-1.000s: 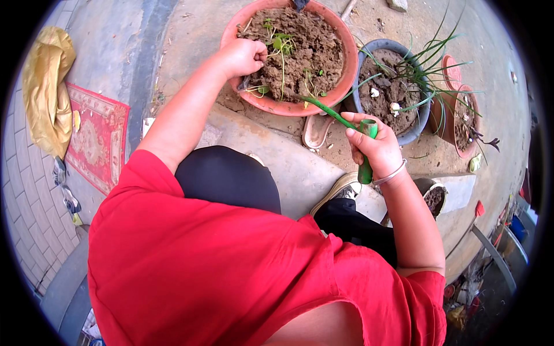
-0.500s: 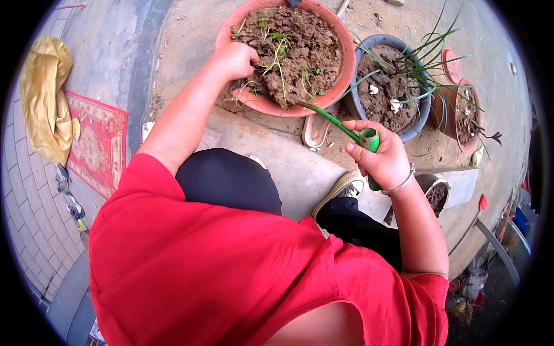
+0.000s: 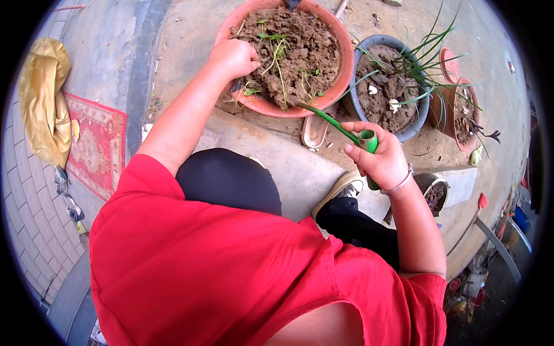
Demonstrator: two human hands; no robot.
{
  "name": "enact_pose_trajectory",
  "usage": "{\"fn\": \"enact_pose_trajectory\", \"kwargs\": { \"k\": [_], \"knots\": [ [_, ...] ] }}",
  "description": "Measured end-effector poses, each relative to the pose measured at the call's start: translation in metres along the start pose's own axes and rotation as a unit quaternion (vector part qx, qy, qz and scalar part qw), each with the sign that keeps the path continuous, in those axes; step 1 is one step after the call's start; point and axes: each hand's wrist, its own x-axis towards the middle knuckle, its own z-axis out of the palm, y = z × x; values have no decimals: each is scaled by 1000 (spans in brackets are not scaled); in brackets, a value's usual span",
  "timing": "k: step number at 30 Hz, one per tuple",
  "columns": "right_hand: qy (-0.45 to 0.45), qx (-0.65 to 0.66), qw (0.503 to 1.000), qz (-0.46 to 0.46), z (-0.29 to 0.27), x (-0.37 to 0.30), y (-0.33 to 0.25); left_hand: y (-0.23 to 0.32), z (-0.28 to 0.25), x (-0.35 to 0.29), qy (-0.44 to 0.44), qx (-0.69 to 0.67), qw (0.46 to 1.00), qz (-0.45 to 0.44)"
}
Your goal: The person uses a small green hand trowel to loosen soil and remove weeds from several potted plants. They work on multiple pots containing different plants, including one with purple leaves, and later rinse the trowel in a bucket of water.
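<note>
A wide terracotta-coloured pot (image 3: pixel 347 63) full of clumpy brown soil (image 3: pixel 309 43) sits in front of me, with thin green seedlings (image 3: pixel 279 51) lying and standing in it. Over the pot's left side is my left hand (image 3: pixel 232 59), its fingers curled closed at the soil; whatever they pinch is hidden. My right hand (image 3: pixel 381 158), with a bangle at the wrist, grips a green garden hand tool (image 3: pixel 330 121) by its tube-like handle. The tool's slim neck reaches to the pot's near rim, where its soil-coated end rests by the dirt; its exact shape cannot be made out.
Right of the big pot stands a grey-blue pot (image 3: pixel 424 118) with long grassy leaves, then smaller terracotta pots (image 3: pixel 443 109). A tipped container of soil (image 3: pixel 437 195) lies near my shoe (image 3: pixel 344 189). Leftward are a red patterned mat (image 3: pixel 95 144) and a yellow sack (image 3: pixel 45 98).
My left hand has shifted very slightly up at the pot's left side, and the leaves beside it sit a little differently. My right hand and the tool are almost unmoved.
</note>
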Motion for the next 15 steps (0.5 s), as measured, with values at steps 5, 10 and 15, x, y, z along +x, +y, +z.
{"fn": "enact_pose_trajectory", "kwargs": {
  "k": [5, 10, 15],
  "knots": [
    [2, -25, 999, -34, 2, 1, 0, -4, 0, 2, -7, -24, 1000, -12],
    [5, -46, 998, -38, 2, 2, -1, 3, 5, 3, 49, 57, 997, 25],
    [12, -38, 998, -41, 7, 4, 1, 16, 21, 12, 101, 131, 984, 68]
  ]
}}
